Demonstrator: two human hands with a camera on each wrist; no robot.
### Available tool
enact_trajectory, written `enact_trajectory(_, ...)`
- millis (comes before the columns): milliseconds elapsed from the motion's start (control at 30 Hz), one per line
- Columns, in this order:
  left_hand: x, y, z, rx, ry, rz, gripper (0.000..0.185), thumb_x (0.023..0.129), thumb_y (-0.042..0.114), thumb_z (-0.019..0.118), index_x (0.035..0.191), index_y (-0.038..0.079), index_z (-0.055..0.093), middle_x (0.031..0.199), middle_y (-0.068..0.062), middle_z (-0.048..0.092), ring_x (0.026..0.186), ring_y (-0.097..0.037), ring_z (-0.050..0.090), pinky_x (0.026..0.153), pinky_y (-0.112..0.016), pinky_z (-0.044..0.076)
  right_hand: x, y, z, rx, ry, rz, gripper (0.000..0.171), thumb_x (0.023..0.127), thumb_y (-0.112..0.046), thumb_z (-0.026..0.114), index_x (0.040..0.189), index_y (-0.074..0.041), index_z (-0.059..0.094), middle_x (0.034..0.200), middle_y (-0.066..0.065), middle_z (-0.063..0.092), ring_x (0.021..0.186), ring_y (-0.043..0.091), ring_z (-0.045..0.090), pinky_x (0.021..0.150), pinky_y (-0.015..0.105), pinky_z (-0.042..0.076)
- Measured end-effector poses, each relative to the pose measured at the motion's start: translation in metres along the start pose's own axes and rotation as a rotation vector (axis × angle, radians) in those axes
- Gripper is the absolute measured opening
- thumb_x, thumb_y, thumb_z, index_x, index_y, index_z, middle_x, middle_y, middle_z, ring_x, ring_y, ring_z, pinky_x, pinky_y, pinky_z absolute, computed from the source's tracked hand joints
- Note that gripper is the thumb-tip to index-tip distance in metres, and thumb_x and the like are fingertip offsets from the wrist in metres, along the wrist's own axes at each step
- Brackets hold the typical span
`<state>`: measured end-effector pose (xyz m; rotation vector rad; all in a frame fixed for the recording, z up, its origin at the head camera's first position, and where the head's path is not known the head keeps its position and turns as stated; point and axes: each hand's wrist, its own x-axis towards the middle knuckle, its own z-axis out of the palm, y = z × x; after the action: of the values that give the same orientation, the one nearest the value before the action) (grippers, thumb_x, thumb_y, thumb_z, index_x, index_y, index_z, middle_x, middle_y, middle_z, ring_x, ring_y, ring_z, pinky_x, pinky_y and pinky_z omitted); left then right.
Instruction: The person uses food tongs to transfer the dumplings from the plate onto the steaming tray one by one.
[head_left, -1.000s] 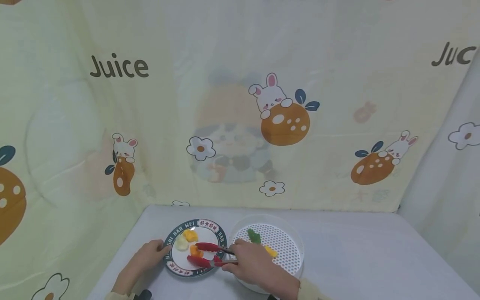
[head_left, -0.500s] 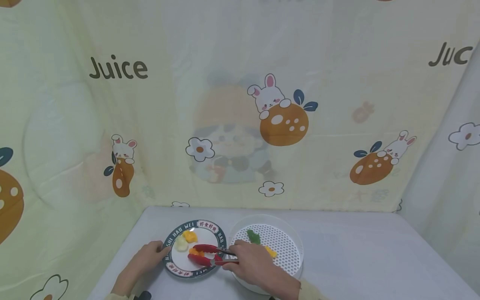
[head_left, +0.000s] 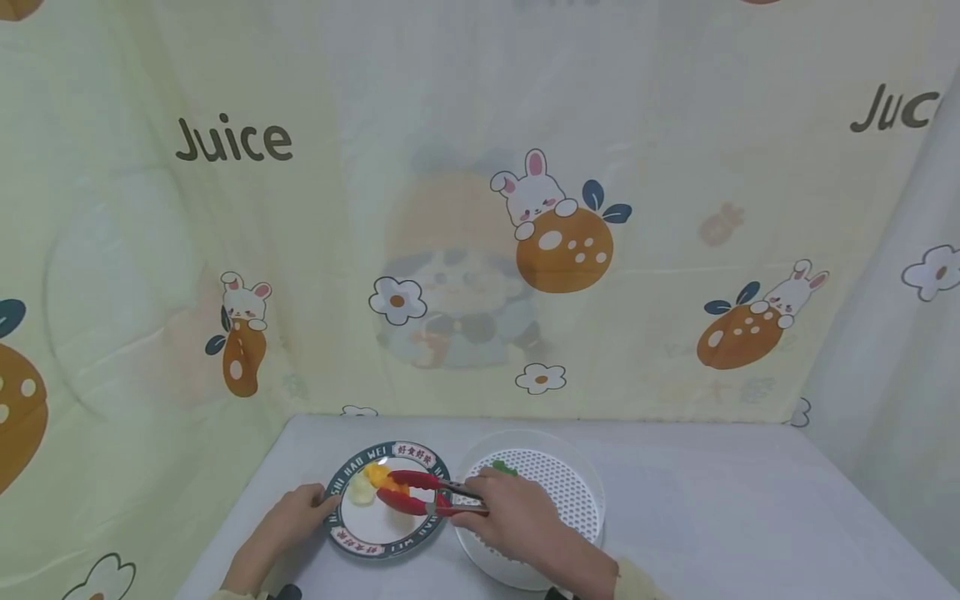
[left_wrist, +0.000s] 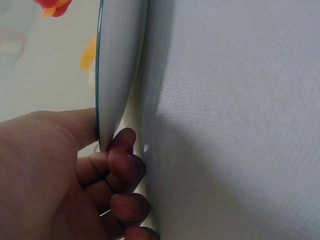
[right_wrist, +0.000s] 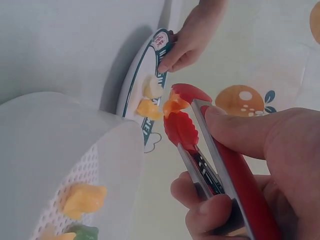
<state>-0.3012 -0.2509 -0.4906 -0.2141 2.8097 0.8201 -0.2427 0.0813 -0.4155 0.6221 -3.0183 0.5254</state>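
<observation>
My left hand [head_left: 296,512] pinches the left rim of a round plate [head_left: 360,544] with a dark green lettered border, thumb on top and fingers curled underneath. In my right hand [head_left: 517,517] are red-tipped metal tongs [head_left: 423,481]. Between the tong tips an orange piece of food [right_wrist: 173,105] is held above the plate, casting a shadow on it. A yellow piece [right_wrist: 148,109] and a pale, whitish piece [right_wrist: 153,87] lie on the plate.
Right of the plate stands a white round basket [head_left: 573,479] with a perforated bottom, partly under my right hand. It contains a yellow piece [right_wrist: 84,200] and a green piece [right_wrist: 84,232]. Printed curtains [head_left: 660,333] hang behind and beside the white table [head_left: 697,508].
The tongs have closed on the orange piece and raised it off the plate. My right hand has shifted slightly up and to the right; my left hand stays at the rim.
</observation>
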Motion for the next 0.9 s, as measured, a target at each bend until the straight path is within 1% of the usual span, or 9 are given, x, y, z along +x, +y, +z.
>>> enact_trajectory(133,-0.002,0.001,0.0,-0.002,0.002,0.009,0.031,0.1,0.032,0.059,0.098,0.002,0.066,0.077,-0.006,0.06,0.073,-0.019,0.055,0.066,-0.034,0.048,-0.003,0.005,0.0,-0.007,0.017,0.003,0.048,0.084,-0.056,0.073,0.117,-0.022,0.072,0.084,-0.014,0.055,0.071,0.006,0.046,0.056,0.023,0.04)
enact_trajectory(233,-0.003,0.002,0.0,-0.002,0.005,0.013,0.032,0.1,0.033,0.058,0.098,0.002,0.066,0.077,-0.006,0.06,0.073,-0.018,0.055,0.065,-0.034,0.048,-0.007,0.008,-0.002,-0.003,0.01,0.02,0.048,0.084,-0.056,0.073,0.118,-0.022,0.071,0.087,-0.012,0.057,0.072,0.006,0.047,0.057,0.024,0.041)
enact_trajectory(367,-0.002,0.0,0.001,0.001,0.01,0.012,0.031,0.101,0.034,0.058,0.095,0.004,0.065,0.076,-0.006,0.059,0.072,-0.018,0.054,0.065,-0.033,0.047,-0.013,0.013,-0.003,-0.006,0.01,0.034,0.049,0.084,-0.056,0.074,0.12,-0.022,0.071,0.101,-0.006,0.066,0.077,0.008,0.049,0.06,0.027,0.044)
enact_trajectory(467,-0.001,-0.001,0.002,-0.001,0.015,0.016,0.03,0.101,0.033,0.058,0.091,0.005,0.064,0.075,-0.006,0.058,0.071,-0.018,0.053,0.064,-0.032,0.046,-0.017,0.017,-0.003,-0.013,0.026,0.023,0.049,0.084,-0.055,0.074,0.119,-0.021,0.071,0.111,-0.002,0.069,0.078,0.008,0.05,0.061,0.026,0.044)
enact_trajectory(600,-0.001,-0.003,0.003,-0.005,0.02,0.021,0.03,0.101,0.033,0.058,0.089,0.006,0.063,0.074,-0.006,0.057,0.07,-0.018,0.053,0.063,-0.032,0.045,-0.022,0.023,-0.003,0.011,0.022,0.038,0.051,0.084,-0.056,0.073,0.121,-0.02,0.07,0.112,-0.002,0.069,0.08,0.008,0.051,0.061,0.026,0.044)
enact_trajectory(700,-0.001,-0.003,0.004,-0.006,0.019,0.02,0.03,0.101,0.033,0.058,0.09,0.006,0.063,0.074,-0.006,0.058,0.07,-0.018,0.053,0.063,-0.032,0.046,-0.025,0.027,-0.003,0.025,0.017,0.057,0.055,0.084,-0.057,0.073,0.125,-0.019,0.069,0.118,-0.001,0.069,0.084,0.009,0.054,0.065,0.027,0.047)
enact_trajectory(767,0.0,-0.003,0.004,-0.004,0.019,0.017,0.03,0.101,0.033,0.058,0.091,0.006,0.064,0.074,-0.006,0.058,0.07,-0.018,0.054,0.063,-0.032,0.046,-0.027,0.03,-0.003,0.026,0.021,0.064,0.057,0.084,-0.058,0.073,0.126,-0.019,0.069,0.121,0.0,0.069,0.087,0.009,0.056,0.068,0.029,0.049)
enact_trajectory(867,0.0,-0.003,0.004,-0.003,0.02,0.014,0.031,0.101,0.034,0.058,0.092,0.005,0.064,0.075,-0.006,0.058,0.071,-0.018,0.054,0.063,-0.032,0.046,-0.03,0.034,-0.003,0.039,0.019,0.077,0.059,0.083,-0.058,0.074,0.126,-0.019,0.069,0.118,0.0,0.07,0.089,0.011,0.057,0.071,0.033,0.051)
enact_trajectory(900,-0.001,-0.003,0.004,-0.002,0.021,0.015,0.031,0.101,0.034,0.057,0.091,0.005,0.064,0.074,-0.006,0.058,0.071,-0.018,0.054,0.063,-0.032,0.046,-0.031,0.035,-0.003,0.048,0.016,0.088,0.06,0.082,-0.059,0.074,0.126,-0.019,0.069,0.118,0.0,0.069,0.092,0.013,0.059,0.073,0.035,0.052)
